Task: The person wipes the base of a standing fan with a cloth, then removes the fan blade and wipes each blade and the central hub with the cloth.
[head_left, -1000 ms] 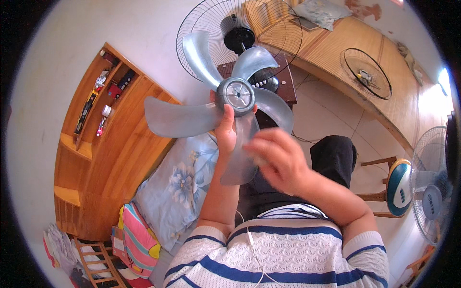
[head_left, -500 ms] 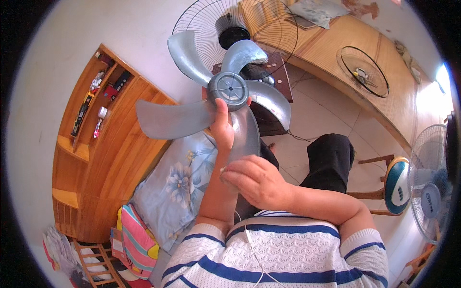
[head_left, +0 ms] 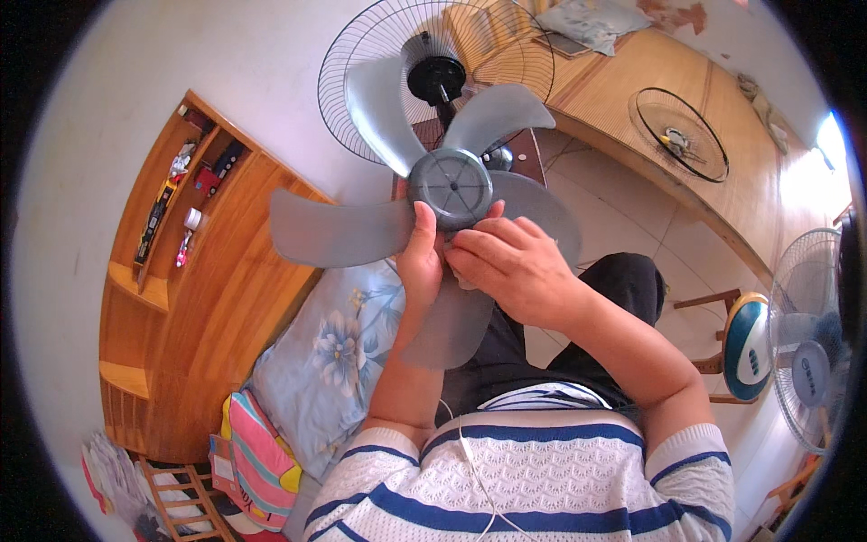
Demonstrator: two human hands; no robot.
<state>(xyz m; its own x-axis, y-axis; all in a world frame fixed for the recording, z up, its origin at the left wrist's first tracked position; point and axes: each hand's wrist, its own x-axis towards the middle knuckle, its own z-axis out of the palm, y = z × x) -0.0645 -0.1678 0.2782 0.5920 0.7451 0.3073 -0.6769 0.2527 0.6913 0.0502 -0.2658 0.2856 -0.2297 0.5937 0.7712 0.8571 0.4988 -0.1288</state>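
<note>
"My right hand [head_left: 524, 271] has risen to the grey fan blades [head_left: 451, 188] in this head view."
"Your grip?"
"My left hand [head_left: 419, 262] clamps them, between me and the black motor [head_left: 435, 79]. My right fingers [head_left: 488, 244] bunch together; whether they hold anything, I can't tell."

Round grille [head_left: 679, 143], pillow [head_left: 591, 23] on tan bed [head_left: 623, 86]

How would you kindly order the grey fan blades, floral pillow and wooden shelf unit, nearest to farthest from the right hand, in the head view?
1. Grey fan blades: right beside the right hand, hub to its upper left.
2. Floral pillow: to its lower left.
3. Wooden shelf unit: farther left.
</note>
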